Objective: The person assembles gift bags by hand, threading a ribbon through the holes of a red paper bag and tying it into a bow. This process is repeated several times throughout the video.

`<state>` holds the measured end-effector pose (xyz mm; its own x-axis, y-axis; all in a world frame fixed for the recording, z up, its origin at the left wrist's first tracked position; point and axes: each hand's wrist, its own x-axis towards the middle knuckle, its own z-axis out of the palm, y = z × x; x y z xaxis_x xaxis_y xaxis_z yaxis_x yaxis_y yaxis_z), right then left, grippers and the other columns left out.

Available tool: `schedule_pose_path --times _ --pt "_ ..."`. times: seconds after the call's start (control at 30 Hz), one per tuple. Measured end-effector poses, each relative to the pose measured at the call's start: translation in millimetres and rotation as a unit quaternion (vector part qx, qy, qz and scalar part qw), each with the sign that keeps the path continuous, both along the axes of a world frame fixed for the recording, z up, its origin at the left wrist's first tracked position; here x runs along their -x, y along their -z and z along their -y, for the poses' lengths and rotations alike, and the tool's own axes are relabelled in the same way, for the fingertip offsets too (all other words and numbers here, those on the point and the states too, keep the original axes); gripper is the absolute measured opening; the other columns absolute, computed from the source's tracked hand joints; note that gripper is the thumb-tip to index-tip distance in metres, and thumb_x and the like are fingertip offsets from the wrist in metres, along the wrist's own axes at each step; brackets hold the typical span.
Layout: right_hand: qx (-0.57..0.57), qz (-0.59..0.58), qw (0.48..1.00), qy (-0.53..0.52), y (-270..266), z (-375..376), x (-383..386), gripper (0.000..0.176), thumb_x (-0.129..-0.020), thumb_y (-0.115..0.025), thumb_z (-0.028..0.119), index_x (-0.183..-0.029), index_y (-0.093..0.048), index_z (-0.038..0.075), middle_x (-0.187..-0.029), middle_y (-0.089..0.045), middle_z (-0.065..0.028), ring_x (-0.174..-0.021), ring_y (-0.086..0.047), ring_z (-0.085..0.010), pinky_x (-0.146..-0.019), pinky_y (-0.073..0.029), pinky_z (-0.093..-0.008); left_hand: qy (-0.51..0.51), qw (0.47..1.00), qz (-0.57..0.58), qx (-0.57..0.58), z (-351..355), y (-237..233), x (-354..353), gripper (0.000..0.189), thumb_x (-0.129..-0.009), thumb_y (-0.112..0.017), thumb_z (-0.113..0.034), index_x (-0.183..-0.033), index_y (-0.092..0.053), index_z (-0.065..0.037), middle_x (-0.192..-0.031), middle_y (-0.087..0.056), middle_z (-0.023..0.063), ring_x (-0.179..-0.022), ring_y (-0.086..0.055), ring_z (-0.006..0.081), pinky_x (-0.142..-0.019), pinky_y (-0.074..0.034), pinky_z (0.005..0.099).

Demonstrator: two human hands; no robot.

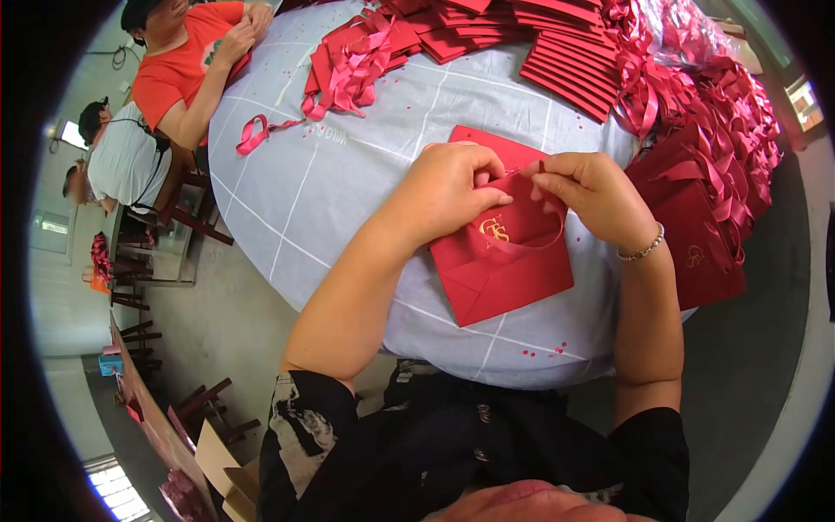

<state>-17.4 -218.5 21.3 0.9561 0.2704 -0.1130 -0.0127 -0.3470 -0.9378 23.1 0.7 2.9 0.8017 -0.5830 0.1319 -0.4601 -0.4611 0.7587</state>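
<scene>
A flat red paper gift bag [513,283] with a gold monogram lies on the cloth in front of me. My left hand [461,183] is closed at its upper edge, thumb on the front and fingers curled behind. Opposite it, my right hand [587,191] pinches thumb and forefinger together near the bag's top, on what looks like the end of the red ribbon [532,248]. That ribbon hangs in a loop across the bag's front, below the monogram. The fingertips partly hide the bag's upper edge and the ribbon's attachment.
Finished-looking red bags with ribbons [696,235] heap at the right. Stacked flat red bags [574,70] line the far side of the table [296,209], beside loose ribbons [365,65]. A single ribbon [257,135] lies left. A person in an orange-red shirt [187,65] sits at the far left.
</scene>
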Motion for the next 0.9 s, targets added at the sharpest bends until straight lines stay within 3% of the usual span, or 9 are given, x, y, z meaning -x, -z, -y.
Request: schedule_pose_path --times 0.07,0.2,0.3,0.4,0.63,0.9 --pt "-0.060 0.010 0.998 0.030 5 -5 -1 0.017 -0.095 -0.063 0.005 -0.105 -0.069 -0.008 -0.083 -0.070 -0.0067 -0.070 -0.061 -0.0076 -0.063 -0.049 -0.0213 -0.043 0.996 -0.075 0.033 -3 -7 4 0.017 -0.077 -0.080 -0.008 -0.089 -0.069 -0.001 -0.070 -0.053 -0.0033 -0.064 -0.047 0.0057 -0.058 -0.043 0.0223" --pt "-0.199 -0.003 0.976 0.087 4 -9 -1 0.020 -0.096 -0.061 0.003 -0.112 -0.068 -0.007 -0.089 -0.073 -0.0088 -0.071 -0.063 -0.0087 -0.065 -0.051 -0.0195 -0.062 0.994 -0.081 0.032 -11 -8 5 0.015 -0.078 -0.079 -0.007 -0.086 -0.068 -0.001 -0.071 -0.054 -0.0049 -0.065 -0.048 0.0041 -0.058 -0.042 0.0215" --pt "-0.160 -0.014 0.987 0.000 1 -3 -1 0.019 -0.095 -0.063 0.003 -0.110 -0.068 -0.007 -0.087 -0.073 -0.0084 -0.071 -0.064 -0.0081 -0.064 -0.051 -0.0188 -0.050 0.992 -0.117 0.021 -18 -8 3 0.014 -0.080 -0.078 -0.007 -0.087 -0.068 0.000 -0.070 -0.055 -0.0050 -0.064 -0.049 0.0037 -0.058 -0.042 0.0216" --pt "-0.142 -0.044 0.989 -0.008 6 -7 0 0.016 -0.093 -0.065 0.003 -0.107 -0.068 -0.006 -0.084 -0.073 -0.0073 -0.069 -0.063 -0.0073 -0.062 -0.050 -0.0189 -0.052 0.983 -0.158 0.083 -22 -11 3 0.012 -0.082 -0.077 -0.007 -0.087 -0.068 0.000 -0.073 -0.059 -0.0043 -0.067 -0.052 0.0035 -0.059 -0.044 0.0213" --pt "0.011 0.036 0.999 0.033 -1 -24 11 0.008 -0.090 -0.067 0.002 -0.091 -0.071 -0.004 -0.079 -0.071 -0.0046 -0.064 -0.061 -0.0065 -0.057 -0.050 -0.0216 -0.055 0.982 -0.149 0.103 -24 -13 3 0.011 -0.085 -0.074 -0.006 -0.090 -0.069 0.002 -0.080 -0.066 -0.0013 -0.074 -0.057 0.0044 -0.065 -0.048 0.0225" --pt "-0.018 0.058 0.995 0.074 10 -29 10 0.007 -0.089 -0.070 0.004 -0.088 -0.071 -0.003 -0.074 -0.069 -0.0043 -0.062 -0.059 -0.0071 -0.057 -0.049 -0.0237 -0.057 0.990 -0.093 0.087 -19 -13 7 0.013 -0.084 -0.074 -0.007 -0.089 -0.069 0.004 -0.079 -0.067 0.0008 -0.074 -0.057 0.0054 -0.066 -0.049 0.0238"
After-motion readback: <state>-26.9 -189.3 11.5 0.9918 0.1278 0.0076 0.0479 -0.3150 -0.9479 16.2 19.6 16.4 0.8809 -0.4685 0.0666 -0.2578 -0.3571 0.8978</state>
